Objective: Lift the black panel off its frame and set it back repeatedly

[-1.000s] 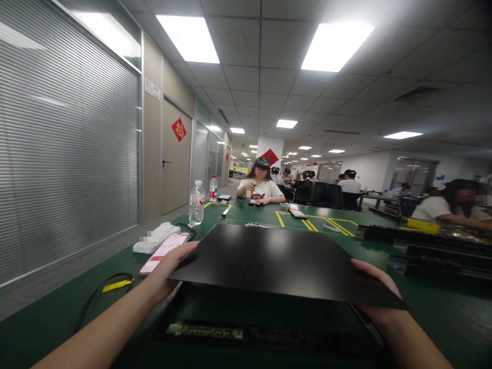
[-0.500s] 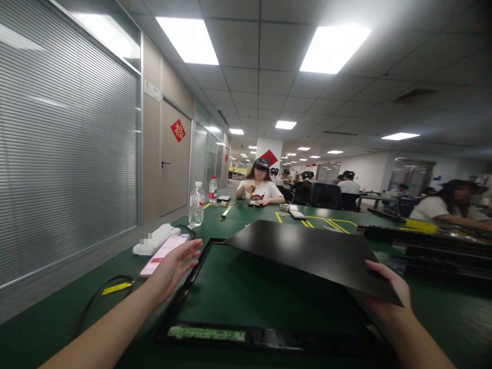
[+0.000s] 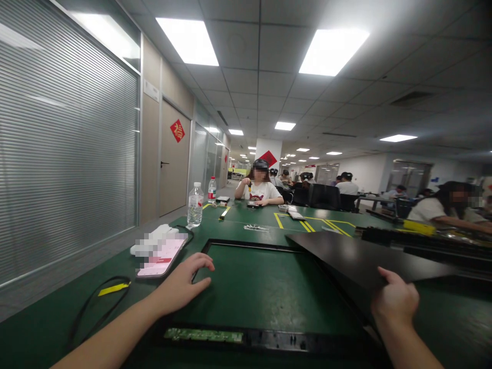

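A flat black panel (image 3: 346,256) is tilted over the right side of a black rectangular frame (image 3: 246,246). My right hand (image 3: 395,302) grips the panel's near edge, thumb on top and the other fingers curled below. My left hand (image 3: 192,282) is over the frame's left side, fingers apart and slightly bent, holding nothing. A green circuit board strip (image 3: 203,335) sits in the frame's near bar. Green table surface shows through the middle of the frame.
Left of the frame lie a phone (image 3: 163,259), a white object (image 3: 157,236) and a black cable (image 3: 80,318) with a yellow tag. A water bottle (image 3: 195,205) stands behind them. Dark long parts (image 3: 415,241) lie at right. A person (image 3: 259,187) sits across the table (image 3: 230,220).
The black panel has moved right, uncovering more of the frame's far edge and middle. My left hand has moved right and its fingers have bent.
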The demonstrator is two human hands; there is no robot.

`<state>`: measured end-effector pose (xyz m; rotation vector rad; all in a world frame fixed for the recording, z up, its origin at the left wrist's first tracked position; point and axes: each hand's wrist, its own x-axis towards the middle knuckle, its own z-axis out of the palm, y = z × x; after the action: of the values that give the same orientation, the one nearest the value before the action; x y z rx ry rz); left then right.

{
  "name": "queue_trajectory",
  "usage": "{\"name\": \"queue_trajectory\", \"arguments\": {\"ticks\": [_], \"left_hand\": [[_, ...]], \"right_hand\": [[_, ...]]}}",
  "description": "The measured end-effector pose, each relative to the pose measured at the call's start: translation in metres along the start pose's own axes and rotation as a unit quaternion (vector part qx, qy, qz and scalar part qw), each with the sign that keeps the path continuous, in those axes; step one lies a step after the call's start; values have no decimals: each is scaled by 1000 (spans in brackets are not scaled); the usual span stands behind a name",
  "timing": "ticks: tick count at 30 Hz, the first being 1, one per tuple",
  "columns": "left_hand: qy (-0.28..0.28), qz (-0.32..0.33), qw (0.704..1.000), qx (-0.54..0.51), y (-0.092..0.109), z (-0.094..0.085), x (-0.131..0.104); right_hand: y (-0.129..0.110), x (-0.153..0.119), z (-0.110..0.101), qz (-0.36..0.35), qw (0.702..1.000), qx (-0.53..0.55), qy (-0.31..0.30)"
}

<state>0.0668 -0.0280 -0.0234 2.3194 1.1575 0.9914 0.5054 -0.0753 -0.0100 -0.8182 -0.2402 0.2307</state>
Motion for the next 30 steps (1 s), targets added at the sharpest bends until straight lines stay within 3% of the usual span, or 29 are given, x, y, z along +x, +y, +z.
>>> {"name": "queue_trajectory", "arguments": {"ticks": [3,11,18,30], "left_hand": [[-9,5,1000,-6,2,-1,0],[-32,3,999,-15,-1,1,-2],[-72,0,997,11,-2,3,-3],[-71,-16,997,7,-5,3,-3]], "right_hand": [[-4,-5,6,-11,996,7,85],[-1,3,2,3,993,-25,115],[6,12,-2,63,992,-59,92],[18,26,-10,203,971,-107,59]]}}
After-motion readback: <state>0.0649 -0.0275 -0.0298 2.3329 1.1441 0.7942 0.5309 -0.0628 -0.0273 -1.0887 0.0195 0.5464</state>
